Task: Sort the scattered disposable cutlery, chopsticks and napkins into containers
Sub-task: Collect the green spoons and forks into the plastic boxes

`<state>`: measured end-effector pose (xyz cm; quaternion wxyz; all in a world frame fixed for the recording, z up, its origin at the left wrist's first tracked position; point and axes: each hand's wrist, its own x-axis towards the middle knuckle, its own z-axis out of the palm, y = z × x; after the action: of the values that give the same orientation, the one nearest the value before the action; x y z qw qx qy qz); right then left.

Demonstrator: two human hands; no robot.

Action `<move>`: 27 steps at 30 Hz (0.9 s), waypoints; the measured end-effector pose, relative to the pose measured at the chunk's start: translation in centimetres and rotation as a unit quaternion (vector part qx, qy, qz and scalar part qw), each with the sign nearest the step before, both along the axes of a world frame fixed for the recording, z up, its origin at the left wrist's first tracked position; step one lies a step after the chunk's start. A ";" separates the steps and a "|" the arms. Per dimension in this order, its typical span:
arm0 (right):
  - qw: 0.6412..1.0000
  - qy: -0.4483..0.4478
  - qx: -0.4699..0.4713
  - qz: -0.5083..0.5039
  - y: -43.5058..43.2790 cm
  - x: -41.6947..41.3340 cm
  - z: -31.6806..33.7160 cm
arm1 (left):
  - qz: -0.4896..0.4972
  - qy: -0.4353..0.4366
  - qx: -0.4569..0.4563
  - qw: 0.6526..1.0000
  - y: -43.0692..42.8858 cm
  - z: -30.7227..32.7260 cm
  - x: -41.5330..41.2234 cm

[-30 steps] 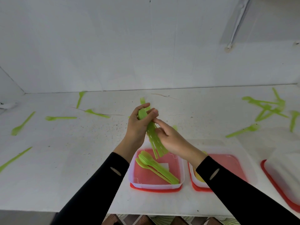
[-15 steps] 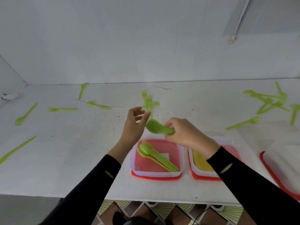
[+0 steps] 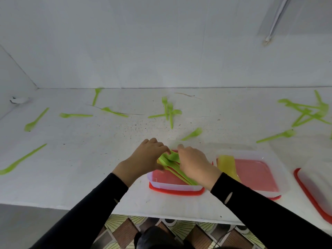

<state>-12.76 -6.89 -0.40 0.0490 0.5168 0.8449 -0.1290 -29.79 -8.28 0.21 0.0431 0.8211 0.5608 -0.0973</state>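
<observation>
Left hand [image 3: 143, 159], right hand [image 3: 195, 163] on spoons [image 3: 171, 156]

We take this for a plain room in a home, though we cannot say which room. The tabletop [image 3: 86, 169] is painted white, scuffed and speckled with dark marks. Behind it rises a bare white wall [image 3: 161, 44], with a thin white pipe [image 3: 276, 18] above the tabletop's far right end. Below the tabletop's near edge we see floor tiles [image 3: 116, 220] in a brown and cream fan pattern. On the tabletop lie green plastic cutlery [image 3: 75, 115] and clear food boxes [image 3: 172, 186] set on red lids.
</observation>
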 end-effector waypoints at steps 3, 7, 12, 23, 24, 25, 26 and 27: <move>0.997 0.047 -0.067 -0.003 0.9 0.0 -0.2 | -0.022 -0.004 0.009 1.000 0.3 -0.3 0.0; 0.994 0.046 -0.098 0.001 1.3 -0.4 -0.7 | -0.026 -0.055 -0.050 0.997 1.0 -0.4 -0.2; 0.982 0.104 -0.155 -0.027 1.2 0.2 -0.2 | -0.053 -0.025 -0.081 0.995 2.6 -0.4 -0.3; 0.991 0.036 -0.124 -0.030 1.0 0.9 -0.4 | -0.108 -0.074 -0.113 0.985 2.7 -0.3 -0.3; 0.993 0.041 -0.110 -0.031 0.9 0.9 -0.6 | -0.103 -0.079 -0.108 0.986 2.7 -0.5 -0.2; 0.994 0.044 -0.099 -0.032 0.7 0.9 -0.8 | -0.099 -0.082 -0.102 0.986 2.6 -0.6 -0.1; 0.994 0.047 -0.095 -0.031 0.7 0.8 -0.9 | -0.097 -0.082 -0.097 0.987 2.6 -0.6 0.0; 0.994 0.047 -0.099 -0.030 0.6 0.8 -1.1 | -0.099 -0.080 -0.095 0.987 2.6 -0.6 0.0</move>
<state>-11.91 -6.25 -1.53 0.0558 0.5281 0.8133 -0.2377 -29.82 -5.63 -0.39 0.1553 0.8698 0.4599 -0.0881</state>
